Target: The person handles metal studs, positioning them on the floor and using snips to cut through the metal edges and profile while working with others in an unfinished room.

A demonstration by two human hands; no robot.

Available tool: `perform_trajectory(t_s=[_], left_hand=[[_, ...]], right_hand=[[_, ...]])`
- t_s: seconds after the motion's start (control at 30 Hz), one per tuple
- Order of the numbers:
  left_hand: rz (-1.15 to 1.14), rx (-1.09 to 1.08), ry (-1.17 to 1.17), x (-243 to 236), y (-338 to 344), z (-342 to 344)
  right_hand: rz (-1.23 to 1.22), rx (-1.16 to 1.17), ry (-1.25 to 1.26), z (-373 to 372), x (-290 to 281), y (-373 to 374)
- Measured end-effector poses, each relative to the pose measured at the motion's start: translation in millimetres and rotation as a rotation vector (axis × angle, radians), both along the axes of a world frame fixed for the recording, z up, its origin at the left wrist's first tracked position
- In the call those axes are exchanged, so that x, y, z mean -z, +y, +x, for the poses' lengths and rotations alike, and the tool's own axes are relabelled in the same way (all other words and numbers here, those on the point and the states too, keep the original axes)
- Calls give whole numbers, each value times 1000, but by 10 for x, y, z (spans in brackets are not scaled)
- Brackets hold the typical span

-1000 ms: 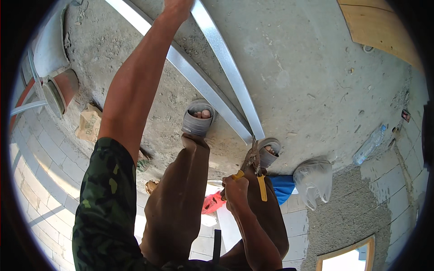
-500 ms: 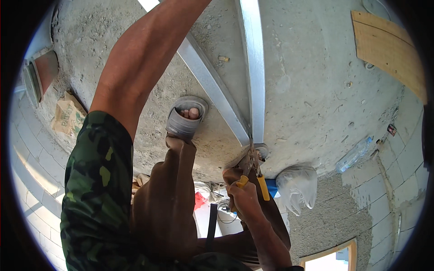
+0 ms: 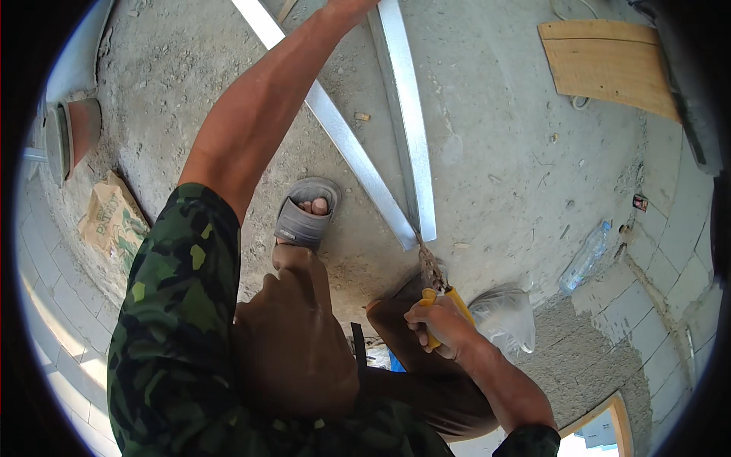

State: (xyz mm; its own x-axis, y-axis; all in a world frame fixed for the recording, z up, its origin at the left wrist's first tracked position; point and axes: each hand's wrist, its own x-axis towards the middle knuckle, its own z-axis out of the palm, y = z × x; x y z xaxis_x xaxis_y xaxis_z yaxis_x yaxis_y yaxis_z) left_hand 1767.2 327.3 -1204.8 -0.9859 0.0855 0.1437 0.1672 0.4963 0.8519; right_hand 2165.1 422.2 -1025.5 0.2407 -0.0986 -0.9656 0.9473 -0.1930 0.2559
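My right hand [image 3: 445, 327] is closed round the yellow handles of a pair of tin snips [image 3: 432, 274]. The snips' worn metal jaws meet the near ends of two shiny metal channels, at the corner where these come together. One channel [image 3: 354, 148] slants up to the left; the other metal channel [image 3: 411, 129] runs almost straight away from me. At the upper edge, my left hand [image 3: 356, 6] is beside the far part of the straighter channel. Its fingers are cut off by the picture's edge, so their grip is hidden.
My sandalled foot [image 3: 308, 213] rests on the dusty concrete floor left of the channels. To the right lie a clear plastic bag [image 3: 506, 316], a plastic bottle [image 3: 585, 259] and a wooden board [image 3: 601, 61]. A torn paper bag [image 3: 114, 217] and a bucket [image 3: 76, 137] are at left.
The handles of the snips, spread wide before, are now closer together, with my right hand round both. My left wrist and part of the hand have come into view at the top.
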Motion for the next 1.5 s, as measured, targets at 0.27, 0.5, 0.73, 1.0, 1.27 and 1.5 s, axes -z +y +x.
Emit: perform_trajectory(t_s=[0.27,0.5,0.73,1.0,1.27,1.5], left_hand=[[60,982,-966,-1192,-404,2037],[-218,1554,-1438,-536,-748,3089],[-288,1531,-1736,-346,-417,3654],[398,755,-1245,-220,-277,5061],[1820,-625,-1572,-1105,614,5384],[1941,-756,-1441,-1240,373,5445]], right_hand=[[-101,14,28,10,-13,175],[-170,29,-23,-21,-15,89],[-179,168,-16,73,37,97],[-193,239,-43,85,89,18],[-179,312,-29,39,98,-22],[-53,93,-92,-131,9,-357]])
